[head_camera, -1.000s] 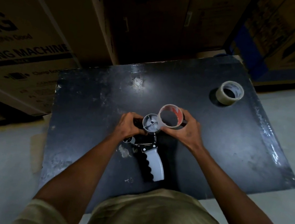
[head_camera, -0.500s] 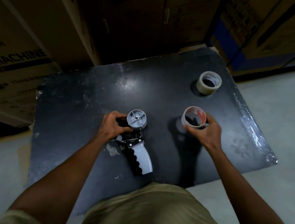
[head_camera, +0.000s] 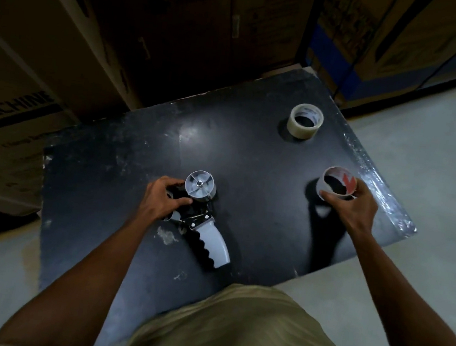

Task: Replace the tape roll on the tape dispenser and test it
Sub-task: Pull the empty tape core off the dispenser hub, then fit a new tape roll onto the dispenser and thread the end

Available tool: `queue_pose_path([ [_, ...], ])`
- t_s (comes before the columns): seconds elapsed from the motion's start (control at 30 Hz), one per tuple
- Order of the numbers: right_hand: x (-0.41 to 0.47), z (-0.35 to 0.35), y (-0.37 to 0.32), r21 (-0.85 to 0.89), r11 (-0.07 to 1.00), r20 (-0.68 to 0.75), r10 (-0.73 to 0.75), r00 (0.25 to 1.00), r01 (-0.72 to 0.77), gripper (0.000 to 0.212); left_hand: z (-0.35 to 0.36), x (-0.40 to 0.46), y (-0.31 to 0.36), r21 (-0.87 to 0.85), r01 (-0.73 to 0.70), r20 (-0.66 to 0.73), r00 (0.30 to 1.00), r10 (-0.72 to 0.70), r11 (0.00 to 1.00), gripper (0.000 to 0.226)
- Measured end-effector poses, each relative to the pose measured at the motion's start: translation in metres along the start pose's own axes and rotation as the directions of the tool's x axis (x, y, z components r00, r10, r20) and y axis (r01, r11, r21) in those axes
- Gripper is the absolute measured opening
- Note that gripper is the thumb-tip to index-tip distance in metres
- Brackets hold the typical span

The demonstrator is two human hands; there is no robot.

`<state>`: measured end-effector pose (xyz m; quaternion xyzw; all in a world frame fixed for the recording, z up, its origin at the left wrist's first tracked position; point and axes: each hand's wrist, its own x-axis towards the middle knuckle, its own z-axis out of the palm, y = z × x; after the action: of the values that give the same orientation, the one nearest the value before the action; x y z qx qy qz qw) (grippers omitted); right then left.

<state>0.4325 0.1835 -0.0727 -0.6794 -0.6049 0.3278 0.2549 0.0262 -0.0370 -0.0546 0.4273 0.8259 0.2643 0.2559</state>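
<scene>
The tape dispenser (head_camera: 201,215) lies on its side on the black surface (head_camera: 125,160), and its grey spool hub (head_camera: 199,188) is now bare and points up. The left hand (head_camera: 164,199) has its grip closed around the dispenser's front frame, just beside the hub, and presses it down. The grey handle (head_camera: 212,242) points away from this grip, toward the person's body.

A second ago the empty core (head_camera: 338,185) was touching the hub; now it is well apart, far on the other side from the left grip, near the surface edge. The right hand (head_camera: 356,207) holds it with fingers (head_camera: 330,197) closed on its wall, low over the surface or already resting on it; I cannot tell which. Inside the core a red mark shows, and almost no tape is left.

So the old roll is removed, I think, and the first part of the task is finished. The new tape roll (head_camera: 304,124) stands untouched beyond the right grip, near the far edge. Probably the next step is to release the core and reach for this roll. Behind the surface stand cardboard boxes (head_camera: 33,62).
</scene>
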Motion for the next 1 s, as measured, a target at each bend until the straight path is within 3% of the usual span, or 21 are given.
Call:
queue_pose_path([
  [0.23,-0.005,0.002,0.008,0.007,1.000,-0.015,0.005,1.000,-0.005,0.086,-0.004,-0.005,-0.003,-0.030,-0.008,-0.008,1.000,0.007,1.000,0.052],
  [0.37,-0.019,0.005,-0.009,-0.114,0.993,-0.104,-0.031,0.994,0.019,0.111,-0.006,-0.014,-0.005,-0.164,0.033,-0.062,0.997,-0.044,0.986,0.062],
  [0.43,-0.039,0.013,-0.023,-0.137,0.987,-0.159,-0.100,0.982,0.078,0.106,-0.004,-0.021,-0.010,-0.242,0.037,-0.134,0.988,-0.071,0.970,0.061],
  [0.5,-0.061,0.026,-0.037,-0.154,0.973,-0.175,-0.195,0.965,0.169,0.096,-0.002,-0.027,-0.014,-0.392,0.094,-0.200,0.962,-0.184,0.915,0.058],
  [0.6,-0.069,0.045,-0.041,-0.198,0.963,-0.107,-0.208,0.972,0.184,0.087,0.005,-0.035,-0.018,-0.584,0.157,-0.212,0.917,-0.337,0.796,0.057],
  [0.7,-0.058,0.051,-0.045,-0.192,0.979,-0.050,-0.081,0.995,0.070,0.084,0.008,-0.040,-0.024,-0.642,0.156,-0.224,0.898,-0.378,0.751,0.045],
  [1.0,-0.045,0.049,-0.045,-0.179,0.983,-0.030,-0.053,0.998,0.047,0.083,0.012,-0.041,-0.034,-0.676,0.156,-0.200,0.902,-0.383,0.720,0.034],
])
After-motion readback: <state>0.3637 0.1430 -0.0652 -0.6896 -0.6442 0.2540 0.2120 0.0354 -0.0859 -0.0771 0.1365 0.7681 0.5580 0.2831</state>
